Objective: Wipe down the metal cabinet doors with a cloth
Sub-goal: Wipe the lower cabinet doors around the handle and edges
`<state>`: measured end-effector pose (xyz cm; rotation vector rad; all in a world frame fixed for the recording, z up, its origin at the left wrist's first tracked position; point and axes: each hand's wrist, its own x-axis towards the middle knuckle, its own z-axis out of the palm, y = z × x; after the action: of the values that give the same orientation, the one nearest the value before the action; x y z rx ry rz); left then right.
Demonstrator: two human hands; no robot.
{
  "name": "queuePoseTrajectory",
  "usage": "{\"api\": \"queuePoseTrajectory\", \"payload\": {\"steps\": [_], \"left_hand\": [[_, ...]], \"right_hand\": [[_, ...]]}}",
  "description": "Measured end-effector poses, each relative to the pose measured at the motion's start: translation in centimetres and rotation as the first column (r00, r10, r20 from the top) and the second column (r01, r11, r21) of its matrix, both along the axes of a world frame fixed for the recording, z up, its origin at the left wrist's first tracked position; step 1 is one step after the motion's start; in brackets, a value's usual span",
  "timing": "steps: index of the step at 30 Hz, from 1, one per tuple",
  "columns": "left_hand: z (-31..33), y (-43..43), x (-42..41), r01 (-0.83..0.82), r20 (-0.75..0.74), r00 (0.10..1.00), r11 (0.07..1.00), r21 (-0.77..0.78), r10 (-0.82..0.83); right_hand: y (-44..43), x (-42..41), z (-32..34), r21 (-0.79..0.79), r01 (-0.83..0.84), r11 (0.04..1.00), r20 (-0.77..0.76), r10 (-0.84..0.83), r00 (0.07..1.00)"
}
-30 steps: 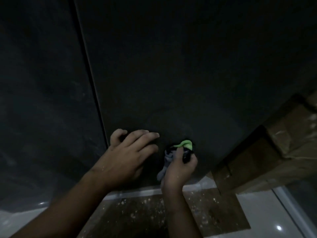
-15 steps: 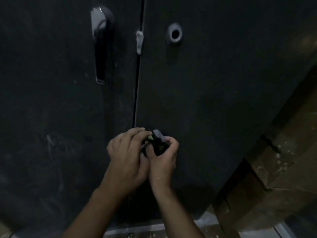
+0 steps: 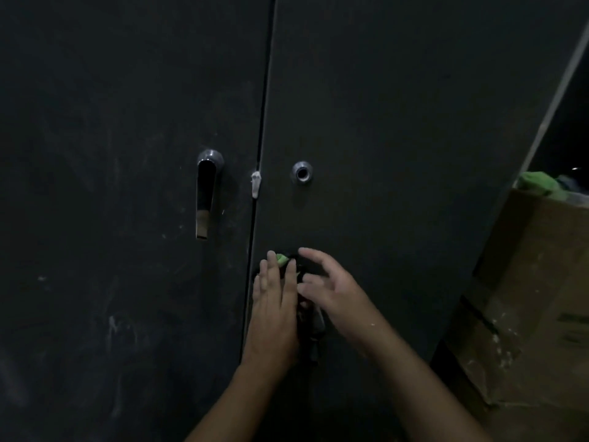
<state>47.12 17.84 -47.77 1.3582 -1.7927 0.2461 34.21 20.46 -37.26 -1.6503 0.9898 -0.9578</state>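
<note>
Left hand, fingers straight and together, presses cloth on right door just beside centre seam; right hand spread alongside. Door panel open up to keyhole; cardboard box near door's right edge

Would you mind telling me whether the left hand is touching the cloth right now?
Touching. The head view shows the left hand flat over the cloth, its green end poking out between the straight fingers, with no gap visible.

We stand in very dim light. At our right a brown cardboard box, speckled with pale spots, carries green fabric bunched on its top. Behind it we see a pale slanted strip, with darkness beyond.
</note>
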Motion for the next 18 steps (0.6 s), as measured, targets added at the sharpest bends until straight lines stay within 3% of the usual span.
{"api": "queuePoseTrajectory", "payload": {"steps": [2, 4, 5, 7, 9, 11, 14, 16, 18], "left_hand": [[0.0, -1.6, 0.4, 0.040, 0.059, 0.998, 0.993, -0.115, -0.033], [0.6, -2.9, 0.9, 0.118, 0.115, 0.989, 0.966, -0.232, -0.093], [1.2, -3.4, 0.8, 0.155, 0.162, 0.980, 0.956, -0.249, -0.117], [3.5, -4.0, 0.6, 0.228, 0.300, 0.943, 0.935, -0.271, -0.143], [6.6, -4.8, 0.1, 0.258, 0.406, 0.906, 0.913, -0.316, -0.116], [9.4, -5.3, -0.5, 0.223, 0.401, 0.914, 0.895, -0.387, -0.055], [10.1, -5.4, -2.1, 0.136, 0.371, 0.928, 0.899, -0.416, 0.031], [9.4, -5.3, -3.1, 0.115, 0.419, 0.906, 0.920, -0.375, 0.057], [8.4, -5.6, -3.8, 0.113, 0.452, 0.889, 0.922, -0.371, 0.073]], "right_hand": [[-0.4, -1.4, 1.5, -0.161, -0.036, 0.986, -0.277, -0.010, 0.961], [-1.2, -3.1, 3.3, -0.420, -0.042, 0.907, -0.384, -0.135, 0.914], [-1.7, -4.2, 4.1, -0.587, -0.040, 0.809, -0.379, -0.230, 0.896], [-2.9, -6.2, 6.1, -0.856, -0.082, 0.510, -0.340, -0.438, 0.832], [-4.3, -7.9, 8.1, -0.939, -0.120, 0.322, -0.293, -0.569, 0.768], [-6.3, -9.6, 9.5, -0.938, -0.080, 0.336, -0.283, -0.616, 0.735], [-9.4, -11.8, 8.9, -0.888, -0.052, 0.457, -0.386, -0.680, 0.623], [-11.0, -12.8, 7.1, -0.895, -0.096, 0.436, -0.413, -0.724, 0.553], [-11.9, -13.1, 5.9, -0.915, -0.110, 0.387, -0.382, -0.749, 0.541]]}}
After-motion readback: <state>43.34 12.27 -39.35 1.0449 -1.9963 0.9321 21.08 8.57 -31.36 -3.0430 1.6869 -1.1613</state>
